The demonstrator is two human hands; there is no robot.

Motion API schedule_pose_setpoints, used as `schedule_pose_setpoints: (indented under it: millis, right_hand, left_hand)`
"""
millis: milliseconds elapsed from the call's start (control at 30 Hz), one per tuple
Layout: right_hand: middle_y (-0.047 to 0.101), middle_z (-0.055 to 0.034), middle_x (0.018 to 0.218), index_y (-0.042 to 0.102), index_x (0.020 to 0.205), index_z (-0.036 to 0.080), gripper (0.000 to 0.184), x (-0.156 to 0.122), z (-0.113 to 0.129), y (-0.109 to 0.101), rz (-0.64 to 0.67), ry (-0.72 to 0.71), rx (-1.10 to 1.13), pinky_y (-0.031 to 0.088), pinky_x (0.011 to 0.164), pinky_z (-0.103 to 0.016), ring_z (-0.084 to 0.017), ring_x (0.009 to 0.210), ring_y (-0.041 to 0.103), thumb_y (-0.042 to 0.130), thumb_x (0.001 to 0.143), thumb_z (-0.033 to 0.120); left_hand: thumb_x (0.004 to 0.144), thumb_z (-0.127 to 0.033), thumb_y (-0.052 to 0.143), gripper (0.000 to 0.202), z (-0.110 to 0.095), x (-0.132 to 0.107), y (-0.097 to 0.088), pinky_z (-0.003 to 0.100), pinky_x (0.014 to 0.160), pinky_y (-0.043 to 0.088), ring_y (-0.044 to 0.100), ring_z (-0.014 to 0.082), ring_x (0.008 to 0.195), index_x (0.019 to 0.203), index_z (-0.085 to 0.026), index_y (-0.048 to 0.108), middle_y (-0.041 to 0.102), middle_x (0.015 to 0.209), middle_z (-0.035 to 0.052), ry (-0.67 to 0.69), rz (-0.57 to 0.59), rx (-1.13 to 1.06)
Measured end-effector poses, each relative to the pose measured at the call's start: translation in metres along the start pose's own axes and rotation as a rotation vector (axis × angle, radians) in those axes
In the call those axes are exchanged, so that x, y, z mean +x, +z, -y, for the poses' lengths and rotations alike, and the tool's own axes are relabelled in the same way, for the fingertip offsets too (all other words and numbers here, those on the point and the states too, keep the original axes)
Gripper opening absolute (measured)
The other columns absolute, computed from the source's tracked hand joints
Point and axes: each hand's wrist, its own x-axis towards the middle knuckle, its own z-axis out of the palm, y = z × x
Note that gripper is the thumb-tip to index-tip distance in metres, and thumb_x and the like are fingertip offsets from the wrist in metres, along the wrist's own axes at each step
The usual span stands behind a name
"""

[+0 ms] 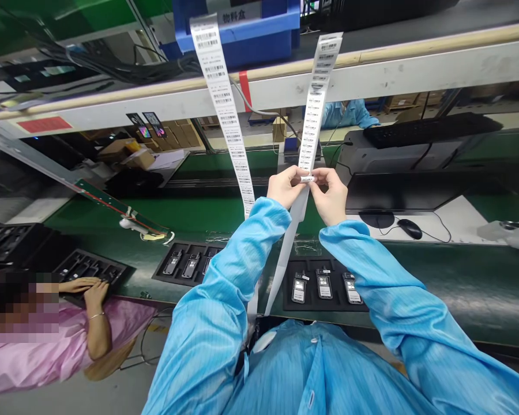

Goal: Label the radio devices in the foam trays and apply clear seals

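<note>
A green belt (458,276) runs across the station beneath a white shelf rail (415,72). Two black trays (335,305) of handsets (324,285) lie on it, partly hidden by the person's blue sleeves. Two barcode strips hang from the rail. The right strip (313,115) passes between the raised hands. The left hand (284,187) and right hand (332,196) are both pinched tight on a label (307,179) at that strip. A co-worker's hand (84,285) rests on a separate tray at far left.

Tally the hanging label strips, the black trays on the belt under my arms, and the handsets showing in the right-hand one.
Label strips: 2
Black trays: 2
Handsets: 3
Total: 7
</note>
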Motion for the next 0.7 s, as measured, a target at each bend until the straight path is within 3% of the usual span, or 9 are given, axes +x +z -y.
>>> schedule_pose_setpoints:
  millis: [200, 567, 700]
  right_hand:
    - [0.066, -0.0001, 0.092, 0.060, 0.095, 0.023, 0.010, 0.002, 0.002, -0.003, 0.017, 0.012, -0.014, 0.051, 0.083, -0.030, -0.014, 0.084, 0.061, 0.056, 0.088, 0.030]
    - [0.055, -0.0004, 0.089, 0.059, 0.086, 0.023, 0.005, 0.006, -0.002, -0.004, -0.036, -0.037, -0.053, 0.052, 0.077, -0.029, -0.014, 0.083, 0.057, 0.056, 0.086, 0.020]
    - [0.051, -0.0017, 0.092, 0.059, 0.084, 0.022, 0.005, 0.007, -0.005, -0.002, -0.021, -0.049, -0.079, 0.053, 0.083, -0.033, -0.015, 0.089, 0.056, 0.055, 0.088, 0.023]
  left_hand:
    - [0.079, -0.016, 0.067, 0.006, 0.004, 0.002, 0.006, 0.029, 0.083, 0.058, 0.070, 0.0149, 0.085, 0.084, -0.019, 0.068, 0.074, 0.089, 0.0003, 0.015, -0.013, -0.071]
    - [0.077, -0.017, 0.068, 0.008, 0.006, 0.005, 0.012, 0.028, 0.080, 0.057, 0.069, 0.0137, 0.079, 0.085, -0.019, 0.068, 0.073, 0.084, -0.0010, -0.003, -0.044, -0.028]
    - [0.078, -0.022, 0.071, 0.010, 0.015, 0.008, 0.017, 0.027, 0.077, 0.057, 0.068, 0.0128, 0.077, 0.087, -0.019, 0.067, 0.071, 0.083, -0.0010, -0.008, -0.076, 0.032]
